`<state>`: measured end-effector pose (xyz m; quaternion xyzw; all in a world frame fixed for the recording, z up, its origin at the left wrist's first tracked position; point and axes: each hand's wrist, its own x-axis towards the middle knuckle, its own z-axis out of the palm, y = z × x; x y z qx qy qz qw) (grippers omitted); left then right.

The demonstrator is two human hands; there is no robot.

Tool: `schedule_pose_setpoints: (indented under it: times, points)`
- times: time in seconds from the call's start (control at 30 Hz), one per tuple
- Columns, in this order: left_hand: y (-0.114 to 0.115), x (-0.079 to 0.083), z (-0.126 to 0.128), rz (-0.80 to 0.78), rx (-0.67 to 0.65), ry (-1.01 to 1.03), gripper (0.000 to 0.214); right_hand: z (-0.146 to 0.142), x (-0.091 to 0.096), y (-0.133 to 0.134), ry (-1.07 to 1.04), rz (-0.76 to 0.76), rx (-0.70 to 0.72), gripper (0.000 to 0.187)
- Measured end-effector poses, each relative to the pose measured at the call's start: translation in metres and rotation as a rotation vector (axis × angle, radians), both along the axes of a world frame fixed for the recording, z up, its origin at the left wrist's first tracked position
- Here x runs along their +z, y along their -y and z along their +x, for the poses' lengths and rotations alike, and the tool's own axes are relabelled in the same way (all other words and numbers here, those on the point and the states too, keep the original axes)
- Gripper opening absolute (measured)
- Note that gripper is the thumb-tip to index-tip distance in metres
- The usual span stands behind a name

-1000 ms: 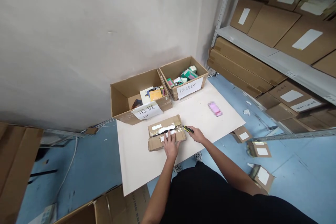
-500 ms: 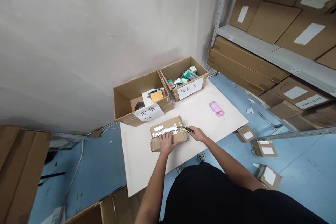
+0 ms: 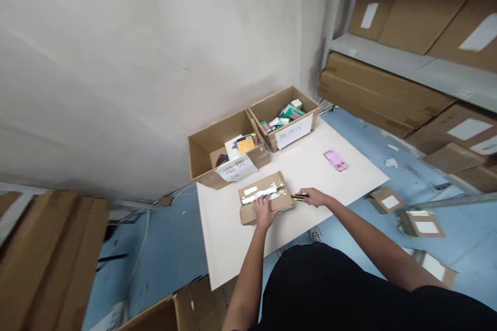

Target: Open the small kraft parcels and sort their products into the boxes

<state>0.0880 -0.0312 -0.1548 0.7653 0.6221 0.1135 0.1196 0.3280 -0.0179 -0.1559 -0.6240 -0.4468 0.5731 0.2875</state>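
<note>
A flat brown cardboard parcel (image 3: pixel 264 194) with white labels and clear tape lies on the white table (image 3: pixel 233 238). My left hand (image 3: pixel 264 211) rests on the parcel's near edge, fingers laid over it. My right hand (image 3: pixel 316 197) sits just right of the parcel, closed round a yellow and black utility knife (image 3: pixel 300 197) whose tip points at the parcel's right end.
Two open cartons with paper signs stand at the table's back: the left carton (image 3: pixel 221 152) holds books, the right carton (image 3: pixel 285 114) small boxes. A pink phone (image 3: pixel 336 160) lies on the table. Shelves of cartons (image 3: pixel 388 93) rise at right; small parcels (image 3: pixel 421 222) litter the blue floor.
The view has swung left and blurred. My left hand has slid to the parcel's near edge. The knife has drawn back slightly from the parcel's right end.
</note>
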Motion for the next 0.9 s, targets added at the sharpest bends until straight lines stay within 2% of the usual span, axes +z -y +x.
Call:
schedule_pose_setpoints:
  times: [0.1, 0.17, 0.27, 0.37, 0.47, 0.57, 0.67, 0.9]
  points:
    - [-0.005, -0.006, -0.003, 0.025, 0.014, 0.049, 0.070, 0.059, 0.013, -0.001, 0.081, 0.021, 0.149, 0.032]
    - [-0.008, -0.010, -0.003, 0.044, 0.020, 0.067, 0.067, 0.078, 0.023, -0.005, 0.093, 0.044, 0.230, 0.040]
    - [-0.007, -0.010, -0.001, 0.061, 0.023, 0.068, 0.065, 0.076, 0.030, -0.017, 0.146, 0.104, 0.288, 0.040]
    - [-0.003, -0.006, 0.001, 0.083, 0.025, 0.060, 0.063, 0.064, 0.032, -0.037, 0.330, 0.097, 0.490, 0.029]
    - [0.000, -0.003, 0.004, 0.105, 0.020, 0.056, 0.061, 0.053, 0.034, -0.060, 0.601, 0.121, 0.659, 0.025]
    - [-0.002, 0.001, 0.004, 0.096, 0.010, 0.058, 0.060, 0.046, 0.034, -0.077, 0.801, 0.175, 0.659, 0.035]
    - [-0.004, 0.005, 0.004, 0.062, 0.014, 0.052, 0.060, 0.047, 0.034, -0.084, 0.825, 0.171, 0.650, 0.045]
    - [0.004, 0.010, 0.011, 0.022, 0.018, 0.051, 0.060, 0.070, 0.036, -0.088, 0.771, 0.215, 0.748, 0.045]
